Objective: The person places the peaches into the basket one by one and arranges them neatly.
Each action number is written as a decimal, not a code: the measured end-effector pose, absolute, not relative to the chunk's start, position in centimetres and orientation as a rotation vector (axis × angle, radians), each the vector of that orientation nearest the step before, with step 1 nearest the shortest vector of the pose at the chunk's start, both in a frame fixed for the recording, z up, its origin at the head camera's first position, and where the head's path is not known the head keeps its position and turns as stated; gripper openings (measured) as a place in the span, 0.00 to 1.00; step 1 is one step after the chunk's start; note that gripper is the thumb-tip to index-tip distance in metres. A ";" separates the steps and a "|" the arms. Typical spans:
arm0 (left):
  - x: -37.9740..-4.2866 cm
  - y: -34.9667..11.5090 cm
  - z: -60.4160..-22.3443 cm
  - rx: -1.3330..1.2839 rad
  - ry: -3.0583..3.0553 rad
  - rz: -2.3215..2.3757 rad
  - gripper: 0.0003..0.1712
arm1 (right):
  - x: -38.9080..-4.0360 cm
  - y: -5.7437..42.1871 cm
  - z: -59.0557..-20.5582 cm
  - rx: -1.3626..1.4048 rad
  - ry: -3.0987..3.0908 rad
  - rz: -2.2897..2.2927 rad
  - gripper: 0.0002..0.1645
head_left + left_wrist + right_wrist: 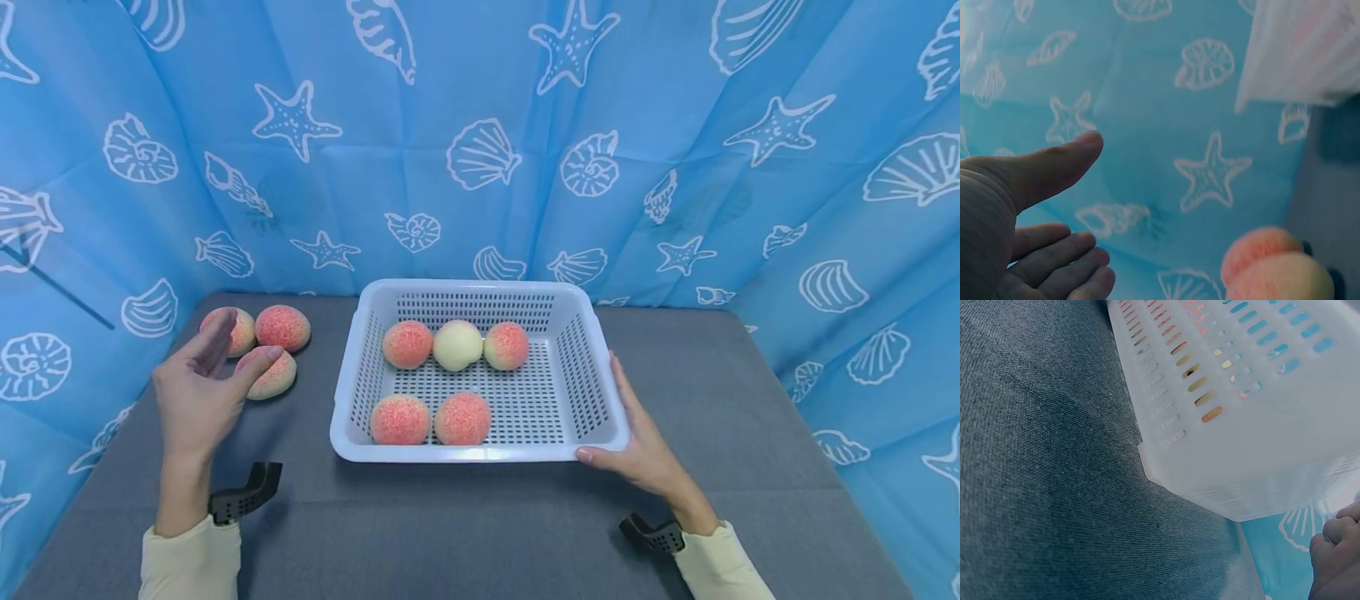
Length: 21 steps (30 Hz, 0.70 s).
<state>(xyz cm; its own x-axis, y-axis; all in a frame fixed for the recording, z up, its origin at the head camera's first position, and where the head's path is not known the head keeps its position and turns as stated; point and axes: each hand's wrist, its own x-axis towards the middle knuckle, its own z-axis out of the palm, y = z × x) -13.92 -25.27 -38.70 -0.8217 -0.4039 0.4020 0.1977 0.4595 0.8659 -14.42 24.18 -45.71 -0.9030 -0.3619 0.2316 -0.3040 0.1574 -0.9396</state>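
Near the table's left edge, my left hand (193, 398) is raised with thumb and fingers spread apart, holding nothing. Close by are three pink-and-cream peaches: one peach (243, 333) partly behind its fingers, a redder peach (282, 327) to the right, and a nearer peach (276, 380) partly covered by the thumb. In the left wrist view, peaches (1282, 278) appear at the bottom right, apart from the fingers. My right hand (637, 437) holds the near right corner of a white plastic basket (480, 453), thumb at its front rim and fingers along its right side.
Inside the basket sit several peaches: a back row with a pale peach (457, 346) in the middle, and two redder ones (462, 419) by the front wall. A grey cloth (465, 542) covers the table. Behind hangs a blue curtain (510, 221) with white seashell prints.
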 end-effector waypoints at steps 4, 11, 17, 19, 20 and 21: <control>-14.1 -26.3 -39.4 0.251 -2.118 -1.341 0.41 | -14.4 24.2 -45.7 -0.679 2.359 -1.889 0.81; -14.9 -27.4 -41.9 0.345 -2.161 -1.346 0.44 | -14.3 24.2 -45.7 -0.673 2.370 -1.881 0.80; -15.6 -28.3 -44.4 0.452 -2.268 -1.392 0.48 | -14.3 24.1 -45.7 -0.671 2.368 -1.878 0.80; -15.8 -28.5 -45.0 0.466 -2.300 -1.405 0.49 | -14.3 24.2 -45.8 -0.669 2.375 -1.873 0.80; -15.8 -28.6 -45.3 0.465 -2.312 -1.414 0.51 | -14.3 24.2 -45.8 -0.666 2.378 -1.871 0.80; -15.9 -28.7 -45.5 0.458 -2.322 -1.423 0.52 | -14.3 24.1 -45.8 -0.665 2.383 -1.868 0.80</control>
